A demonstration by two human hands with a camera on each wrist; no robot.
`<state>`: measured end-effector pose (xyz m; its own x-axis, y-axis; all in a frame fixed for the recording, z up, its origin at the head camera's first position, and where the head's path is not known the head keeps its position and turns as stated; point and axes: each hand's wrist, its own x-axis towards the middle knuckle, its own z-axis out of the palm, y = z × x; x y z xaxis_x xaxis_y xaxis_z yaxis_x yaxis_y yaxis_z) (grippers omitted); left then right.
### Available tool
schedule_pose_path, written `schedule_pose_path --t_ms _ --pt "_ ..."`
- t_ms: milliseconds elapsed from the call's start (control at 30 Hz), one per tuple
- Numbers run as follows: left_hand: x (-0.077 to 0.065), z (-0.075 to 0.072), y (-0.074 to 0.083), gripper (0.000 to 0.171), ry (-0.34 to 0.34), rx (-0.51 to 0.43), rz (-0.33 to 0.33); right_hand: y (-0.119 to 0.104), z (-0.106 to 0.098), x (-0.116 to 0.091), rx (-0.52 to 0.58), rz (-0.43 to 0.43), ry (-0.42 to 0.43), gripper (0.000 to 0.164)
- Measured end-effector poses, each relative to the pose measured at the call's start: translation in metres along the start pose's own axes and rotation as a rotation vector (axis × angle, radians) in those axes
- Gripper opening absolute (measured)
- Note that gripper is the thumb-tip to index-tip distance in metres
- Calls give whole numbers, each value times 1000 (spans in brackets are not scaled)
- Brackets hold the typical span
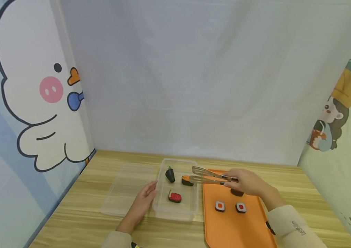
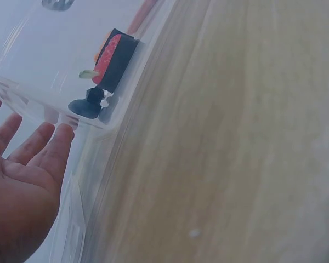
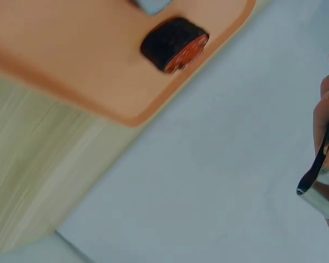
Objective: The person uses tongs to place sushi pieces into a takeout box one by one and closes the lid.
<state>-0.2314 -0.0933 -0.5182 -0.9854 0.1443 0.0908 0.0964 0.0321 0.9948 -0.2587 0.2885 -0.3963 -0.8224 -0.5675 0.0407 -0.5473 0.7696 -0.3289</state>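
My right hand (image 1: 245, 181) grips metal tongs (image 1: 208, 173) above the orange tray (image 1: 234, 227). The tongs' two arms stand apart, their tips over the right side of the clear plastic box (image 1: 175, 215), by an orange-topped sushi piece (image 1: 187, 180). Also in the box are a black cone-shaped hand roll (image 1: 170, 174) and a red-topped sushi piece (image 1: 174, 196). My left hand (image 1: 144, 199) touches the box's left wall with its fingers extended; the left wrist view shows the fingertips (image 2: 64, 131) at the wall. On the tray, a dark red-topped sushi piece (image 3: 175, 45) lies partly below my right hand.
Two square sushi rolls, one with an orange centre (image 1: 220, 206) and one with a red centre (image 1: 241, 207), lie on the tray. A clear flat lid (image 1: 126, 189) rests left of the box. The wooden table (image 1: 79, 220) ends at a pale curtain (image 1: 188, 86) behind.
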Motion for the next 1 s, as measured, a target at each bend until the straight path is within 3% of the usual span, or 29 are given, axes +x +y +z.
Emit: schedule_pose_path --t_ms 433,1000 --pt "1 0 -3 46 2 7 6 38 -11 -42 9 53 20 51" --pt "1 0 -1 45 -2 -7 -5 68 -11 -78 51 114 6 46"
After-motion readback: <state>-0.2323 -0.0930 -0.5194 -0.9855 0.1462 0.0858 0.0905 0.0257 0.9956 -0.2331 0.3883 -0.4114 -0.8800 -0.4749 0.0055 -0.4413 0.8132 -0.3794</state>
